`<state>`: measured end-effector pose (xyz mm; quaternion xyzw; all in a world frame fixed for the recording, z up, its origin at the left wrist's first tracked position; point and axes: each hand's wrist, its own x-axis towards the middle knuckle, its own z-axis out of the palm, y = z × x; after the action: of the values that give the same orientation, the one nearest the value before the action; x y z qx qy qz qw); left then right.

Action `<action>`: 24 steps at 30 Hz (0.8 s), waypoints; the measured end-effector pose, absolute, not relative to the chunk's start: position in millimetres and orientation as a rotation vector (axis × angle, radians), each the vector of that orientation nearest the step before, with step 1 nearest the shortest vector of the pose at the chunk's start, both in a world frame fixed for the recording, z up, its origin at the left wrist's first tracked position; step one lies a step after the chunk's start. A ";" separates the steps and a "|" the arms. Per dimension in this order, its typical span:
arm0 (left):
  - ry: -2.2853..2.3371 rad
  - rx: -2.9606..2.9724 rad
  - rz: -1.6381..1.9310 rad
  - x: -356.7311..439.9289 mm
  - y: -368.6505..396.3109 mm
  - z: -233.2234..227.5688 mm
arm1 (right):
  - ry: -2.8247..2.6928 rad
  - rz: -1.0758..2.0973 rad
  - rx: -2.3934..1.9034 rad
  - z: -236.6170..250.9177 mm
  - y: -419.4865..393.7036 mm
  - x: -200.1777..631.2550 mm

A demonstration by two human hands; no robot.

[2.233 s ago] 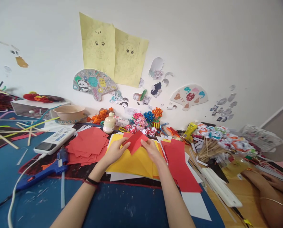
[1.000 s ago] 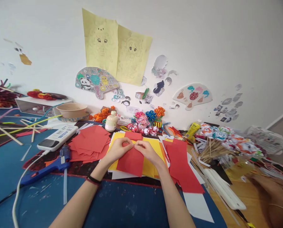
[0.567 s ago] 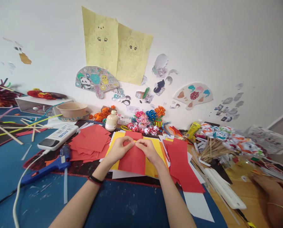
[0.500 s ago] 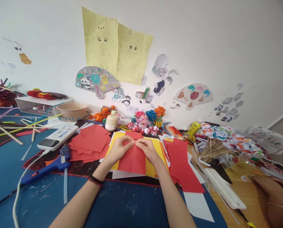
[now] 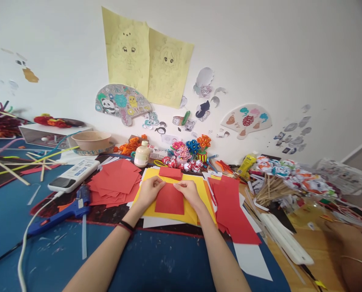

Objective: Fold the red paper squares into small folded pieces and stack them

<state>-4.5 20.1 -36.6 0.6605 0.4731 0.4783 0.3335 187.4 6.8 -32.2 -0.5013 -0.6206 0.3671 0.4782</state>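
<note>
A square of red paper is pinched at its two upper corners between the thumb and fingers of my left hand and my right hand. It is over a pile of yellow paper, and I cannot tell whether it touches it. Just beyond my fingertips, a small stack of red paper strips rests on the yellow sheets. To the left of my left hand spreads a pile of red paper squares. Longer red sheets lie right of my right hand.
A blue glue gun and a white power strip with a cable are on the left. A cream bottle and paper flowers stand by the wall. Another person's hand is at the far right, past a white device.
The red paper, larger and creased down the middle before, now shows as a smaller, flat square. My hands have moved slightly apart, and the small red stack beyond them has come into fuller view.
</note>
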 end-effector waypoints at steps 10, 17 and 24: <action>1.304 1.695 1.301 -3.5 21.9 -45.4 | -1.447 0.886 -1.230 -52.4 16.7 192.0; 1.273 1.605 1.357 -5.2 25.5 -49.4 | -1.356 1.010 -1.134 -46.0 11.3 193.3; 1.292 1.551 1.404 -5.2 25.1 -45.5 | -1.330 1.295 -0.927 -33.1 3.3 191.6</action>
<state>-5.2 25.1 -45.5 0.5945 0.4952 0.5379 0.3348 191.6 3.3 -33.1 -0.3848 -0.5520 0.5375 0.5082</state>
